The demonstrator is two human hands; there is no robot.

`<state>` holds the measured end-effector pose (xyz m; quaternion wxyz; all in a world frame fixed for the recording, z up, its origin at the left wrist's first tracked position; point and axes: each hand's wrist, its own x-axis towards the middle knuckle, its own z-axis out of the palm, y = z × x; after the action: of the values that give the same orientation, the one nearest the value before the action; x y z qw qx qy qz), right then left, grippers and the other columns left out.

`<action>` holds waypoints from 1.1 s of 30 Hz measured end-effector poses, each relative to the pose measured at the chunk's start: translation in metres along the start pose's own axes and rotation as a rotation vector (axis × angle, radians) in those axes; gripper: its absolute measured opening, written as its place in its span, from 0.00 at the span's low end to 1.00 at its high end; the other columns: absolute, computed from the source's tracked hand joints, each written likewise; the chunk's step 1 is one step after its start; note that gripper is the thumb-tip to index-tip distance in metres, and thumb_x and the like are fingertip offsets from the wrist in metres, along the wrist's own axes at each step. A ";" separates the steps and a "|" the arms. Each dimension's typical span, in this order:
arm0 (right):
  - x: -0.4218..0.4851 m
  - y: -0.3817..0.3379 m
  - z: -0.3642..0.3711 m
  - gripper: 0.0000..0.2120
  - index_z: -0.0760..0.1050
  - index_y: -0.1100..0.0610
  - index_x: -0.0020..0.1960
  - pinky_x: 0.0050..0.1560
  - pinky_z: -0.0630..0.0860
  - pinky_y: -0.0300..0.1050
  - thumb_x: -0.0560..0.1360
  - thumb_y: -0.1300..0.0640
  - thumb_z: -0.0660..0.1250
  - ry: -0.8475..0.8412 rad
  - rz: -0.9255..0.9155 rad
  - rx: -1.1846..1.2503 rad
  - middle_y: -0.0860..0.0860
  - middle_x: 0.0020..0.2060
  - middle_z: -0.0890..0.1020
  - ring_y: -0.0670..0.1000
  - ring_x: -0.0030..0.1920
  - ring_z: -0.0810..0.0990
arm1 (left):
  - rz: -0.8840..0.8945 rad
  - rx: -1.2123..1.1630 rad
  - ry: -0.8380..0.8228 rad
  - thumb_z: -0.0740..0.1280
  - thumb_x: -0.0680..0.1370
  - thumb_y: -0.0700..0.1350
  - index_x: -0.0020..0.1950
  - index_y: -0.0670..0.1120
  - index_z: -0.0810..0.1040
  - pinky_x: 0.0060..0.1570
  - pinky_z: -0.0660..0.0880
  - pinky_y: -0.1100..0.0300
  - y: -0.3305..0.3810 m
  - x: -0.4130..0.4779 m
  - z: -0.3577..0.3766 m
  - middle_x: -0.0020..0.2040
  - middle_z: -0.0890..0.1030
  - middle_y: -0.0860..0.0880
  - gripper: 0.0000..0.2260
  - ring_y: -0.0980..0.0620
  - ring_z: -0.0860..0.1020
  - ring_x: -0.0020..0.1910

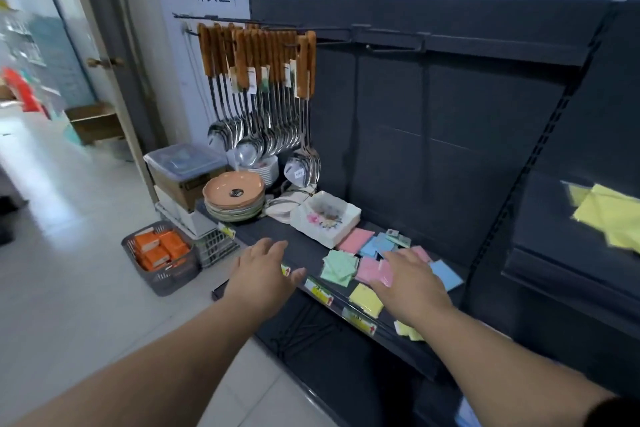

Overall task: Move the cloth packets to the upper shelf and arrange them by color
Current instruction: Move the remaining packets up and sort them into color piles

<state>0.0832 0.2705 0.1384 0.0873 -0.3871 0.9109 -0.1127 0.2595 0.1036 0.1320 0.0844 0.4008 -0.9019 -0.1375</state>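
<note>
Both hands are open, fingers spread: left hand [263,274] above the shelf [306,248] edge, right hand [410,282] over scattered packets [341,267] (pink, blue, green, yellow). More yellow packets [609,218] lie higher, rightward.

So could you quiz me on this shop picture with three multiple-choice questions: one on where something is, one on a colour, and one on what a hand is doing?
1. Where is the basket of orange packs?
A. on a chair
B. on the floor
C. in a hand

2. What colour are the cloths at the far right of the picture?
A. red
B. black
C. yellow

3. How is the left hand?
A. open, holding nothing
B. gripping a bottle
C. clenched in a fist

Answers:
1 B, since the basket stands on the pale floor tiles.
2 C, since they are plainly pale yellow.
3 A, since its fingers are straight and spread with nothing in them.
</note>
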 end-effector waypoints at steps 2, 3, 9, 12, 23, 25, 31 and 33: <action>0.011 0.013 0.014 0.29 0.59 0.47 0.76 0.69 0.65 0.50 0.78 0.41 0.58 -0.028 0.031 0.018 0.49 0.76 0.59 0.53 0.72 0.62 | 0.002 -0.005 -0.025 0.58 0.77 0.65 0.76 0.53 0.59 0.70 0.59 0.49 0.001 0.014 0.015 0.75 0.60 0.48 0.31 0.45 0.59 0.74; 0.017 0.020 0.021 0.29 0.58 0.47 0.76 0.68 0.66 0.50 0.78 0.41 0.58 -0.045 0.046 0.025 0.49 0.76 0.60 0.53 0.72 0.63 | 0.004 -0.005 -0.041 0.58 0.77 0.65 0.76 0.53 0.59 0.70 0.59 0.49 0.003 0.023 0.023 0.75 0.60 0.48 0.31 0.45 0.60 0.74; 0.062 0.068 0.057 0.29 0.60 0.49 0.75 0.67 0.67 0.47 0.77 0.41 0.60 -0.109 0.153 0.068 0.47 0.75 0.59 0.53 0.70 0.65 | 0.009 -0.013 -0.128 0.60 0.77 0.64 0.76 0.52 0.59 0.70 0.61 0.50 0.021 0.079 0.075 0.74 0.62 0.50 0.31 0.46 0.61 0.72; 0.082 0.087 0.071 0.30 0.59 0.49 0.76 0.68 0.66 0.47 0.78 0.42 0.61 -0.138 0.184 0.084 0.49 0.74 0.61 0.54 0.71 0.64 | 0.023 0.002 -0.169 0.60 0.77 0.63 0.76 0.52 0.59 0.70 0.61 0.51 0.030 0.103 0.100 0.74 0.62 0.50 0.31 0.47 0.61 0.72; 0.128 0.120 0.118 0.30 0.58 0.50 0.77 0.69 0.63 0.44 0.77 0.45 0.61 -0.193 0.288 0.169 0.48 0.75 0.61 0.51 0.72 0.62 | 0.072 -0.041 -0.291 0.64 0.76 0.59 0.77 0.51 0.58 0.70 0.62 0.52 0.043 0.162 0.178 0.75 0.59 0.49 0.32 0.46 0.63 0.71; 0.134 0.124 0.126 0.30 0.58 0.50 0.76 0.68 0.64 0.43 0.77 0.46 0.61 -0.164 0.308 0.167 0.48 0.74 0.61 0.51 0.72 0.62 | 0.086 -0.030 -0.318 0.64 0.76 0.59 0.77 0.51 0.56 0.71 0.61 0.52 0.043 0.174 0.192 0.76 0.57 0.47 0.33 0.45 0.61 0.72; 0.151 0.127 0.144 0.36 0.57 0.49 0.77 0.71 0.63 0.46 0.74 0.42 0.67 -0.140 0.332 0.146 0.48 0.75 0.60 0.52 0.73 0.61 | 0.161 0.027 -0.331 0.65 0.74 0.62 0.78 0.51 0.51 0.72 0.58 0.50 0.038 0.197 0.227 0.77 0.55 0.45 0.38 0.45 0.56 0.75; 0.155 0.126 0.151 0.38 0.57 0.50 0.77 0.73 0.59 0.46 0.73 0.42 0.69 -0.117 0.304 0.134 0.48 0.76 0.58 0.52 0.74 0.58 | 0.182 0.011 -0.303 0.66 0.73 0.62 0.77 0.51 0.52 0.71 0.59 0.50 0.036 0.202 0.232 0.77 0.56 0.45 0.39 0.45 0.56 0.74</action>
<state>-0.0723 0.2218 -0.0522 0.1820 -0.2442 0.9428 -0.1359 0.0391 0.0179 -0.0684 -0.0424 0.2925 -0.9376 -0.1833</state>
